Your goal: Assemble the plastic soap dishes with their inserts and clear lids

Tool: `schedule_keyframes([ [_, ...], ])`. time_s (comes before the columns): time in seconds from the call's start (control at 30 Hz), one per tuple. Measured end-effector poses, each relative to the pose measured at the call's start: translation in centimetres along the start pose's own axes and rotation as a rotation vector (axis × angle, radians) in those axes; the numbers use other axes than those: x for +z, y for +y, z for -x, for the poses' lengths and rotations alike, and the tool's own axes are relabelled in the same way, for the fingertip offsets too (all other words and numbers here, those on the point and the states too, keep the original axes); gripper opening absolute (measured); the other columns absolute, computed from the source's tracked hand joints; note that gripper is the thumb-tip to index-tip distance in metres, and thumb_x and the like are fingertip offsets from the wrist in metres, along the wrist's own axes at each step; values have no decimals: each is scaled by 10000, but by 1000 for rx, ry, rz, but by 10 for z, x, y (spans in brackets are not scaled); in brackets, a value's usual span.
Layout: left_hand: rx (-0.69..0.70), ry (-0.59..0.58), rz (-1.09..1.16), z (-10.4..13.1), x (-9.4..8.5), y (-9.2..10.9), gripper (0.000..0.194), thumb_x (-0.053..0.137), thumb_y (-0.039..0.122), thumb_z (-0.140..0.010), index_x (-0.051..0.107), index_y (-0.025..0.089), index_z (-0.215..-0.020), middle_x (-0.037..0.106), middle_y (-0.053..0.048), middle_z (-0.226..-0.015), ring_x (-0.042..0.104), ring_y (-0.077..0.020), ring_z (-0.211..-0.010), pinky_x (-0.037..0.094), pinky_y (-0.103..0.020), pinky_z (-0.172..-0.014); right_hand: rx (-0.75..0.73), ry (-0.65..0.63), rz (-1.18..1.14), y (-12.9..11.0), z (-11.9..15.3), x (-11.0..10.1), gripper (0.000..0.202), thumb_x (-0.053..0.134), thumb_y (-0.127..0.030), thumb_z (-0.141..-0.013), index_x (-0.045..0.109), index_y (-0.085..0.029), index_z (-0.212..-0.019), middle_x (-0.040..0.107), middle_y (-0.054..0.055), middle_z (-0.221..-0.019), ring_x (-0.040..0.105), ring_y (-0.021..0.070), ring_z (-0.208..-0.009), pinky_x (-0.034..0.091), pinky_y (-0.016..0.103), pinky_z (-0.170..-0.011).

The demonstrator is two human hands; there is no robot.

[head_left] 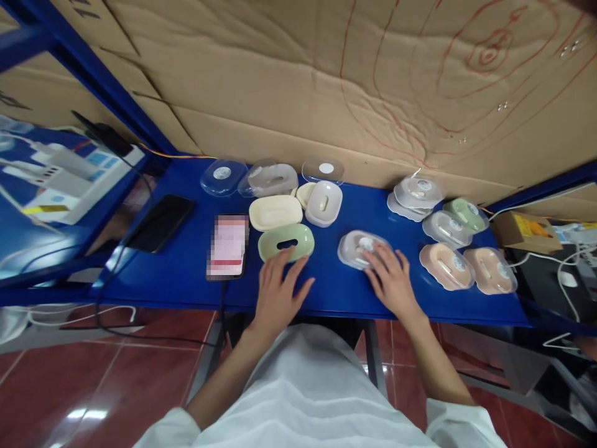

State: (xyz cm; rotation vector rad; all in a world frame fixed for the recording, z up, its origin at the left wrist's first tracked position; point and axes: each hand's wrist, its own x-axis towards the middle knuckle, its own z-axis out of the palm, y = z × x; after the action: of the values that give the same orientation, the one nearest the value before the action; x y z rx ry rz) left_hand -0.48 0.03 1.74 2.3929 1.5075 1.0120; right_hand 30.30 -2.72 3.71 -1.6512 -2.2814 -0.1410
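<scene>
On the blue tabletop (321, 280), my left hand (280, 287) has its fingers spread at the near rim of a light green oval dish (305, 239) with a dark slot in its middle. Behind that dish lies a cream dish (276, 211), and a pale grey dish (324, 203) with a slotted insert sits to its right. My right hand (390, 280) rests its outstretched fingers on the right side of a pale grey soap box (357, 252), which has a clear lid and a round white label. Neither hand is wrapped around anything.
Loose clear lids (222, 177) lie along the cardboard wall (261, 93). At right stand several lidded boxes: grey (417, 191), green (466, 214) and peach (446, 266). A lit phone (227, 247) and a dark phone (161, 224) lie left, near a black cable (116, 258).
</scene>
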Motion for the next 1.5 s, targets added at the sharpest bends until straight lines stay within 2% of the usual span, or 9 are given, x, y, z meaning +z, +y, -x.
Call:
schedule_keyframes([
  [0.1, -31, -11, -131, 5, -6, -14, 406, 665, 269, -1020, 611, 218, -1419, 638, -166, -1483, 533, -407, -1441, 415, -632, -1178, 93, 79, 36, 0, -27, 0, 592, 479, -315, -1108, 337, -275, -1681, 452, 157, -1678, 373, 380, -1585, 253, 698, -1260],
  [0.2, 74, -125, -58, 10, -10, -16, 243, 619, 214, -1038, 696, 227, -1268, 735, -111, -1320, 631, -328, -1321, 498, -516, -1088, -30, 26, -50, -22, -76, 16, 565, 403, -319, -1126, 332, -253, -1683, 468, 125, -1673, 380, 303, -1586, 273, 577, -1295],
  [0.4, 177, -217, 93, 21, -17, -6, 169, 617, 207, -1048, 707, 236, -1187, 729, -98, -1290, 670, -264, -1263, 537, -455, -1053, -35, -93, -12, -40, -144, 50, 572, 596, -466, -1055, 567, -145, -1528, 675, 207, -1372, 595, 363, -1334, 316, 614, -1250],
  [0.67, 72, -108, 141, 17, -15, -31, 689, 716, 252, -991, 421, 305, -1611, 258, -188, -1748, 402, -380, -1578, 510, -554, -1190, -268, -118, -381, -34, -45, -2, 432, 474, -210, -1097, 564, -279, -1514, 615, 91, -1530, 486, 249, -1521, 406, 533, -1276],
  [0.77, 179, -163, 79, 6, -13, -31, 684, 698, 243, -1001, 423, 325, -1621, 309, -171, -1742, 360, -391, -1599, 453, -597, -1231, -289, -202, -420, -47, -25, -7, 396, 484, -207, -1090, 583, -241, -1472, 546, 96, -1612, 409, 252, -1581, 435, 526, -1275],
  [0.9, 210, -176, 70, 3, -11, -25, 633, 659, 232, -1023, 441, 307, -1612, 366, -172, -1715, 423, -356, -1570, 486, -557, -1213, -219, -92, -396, -49, -23, 2, 335, 626, -344, -1058, 650, -238, -1374, 693, 103, -1433, 568, 279, -1458, 489, 537, -1233],
  [1.13, 239, -231, 117, 17, -9, -19, 358, 614, 205, -1047, 645, 255, -1400, 522, -131, -1621, 480, -310, -1535, 505, -514, -1203, -1, 144, -309, -7, -29, 11, 261, 575, -291, -1069, 675, -238, -1304, 732, 124, -1307, 653, 301, -1325, 550, 553, -1136],
  [1.33, 126, -201, 268, -18, -9, -22, 487, 428, 123, -1078, 539, 263, -1531, 502, -106, -1640, 522, -218, -1500, 506, -404, -1203, 77, 93, -64, 3, -21, 22, 455, 523, -345, -1083, 535, -215, -1518, 589, 161, -1546, 503, 351, -1488, 401, 627, -1229],
  [1.5, -178, -87, -151, -66, 4, -37, 504, 479, 99, -1024, 545, 166, -1519, 603, -177, -1528, 543, -369, -1447, 440, -587, -1176, 197, 110, 47, -3, -23, 30, 541, 518, -421, -1089, 493, -185, -1576, 593, 196, -1535, 508, 374, -1471, 419, 611, -1184],
])
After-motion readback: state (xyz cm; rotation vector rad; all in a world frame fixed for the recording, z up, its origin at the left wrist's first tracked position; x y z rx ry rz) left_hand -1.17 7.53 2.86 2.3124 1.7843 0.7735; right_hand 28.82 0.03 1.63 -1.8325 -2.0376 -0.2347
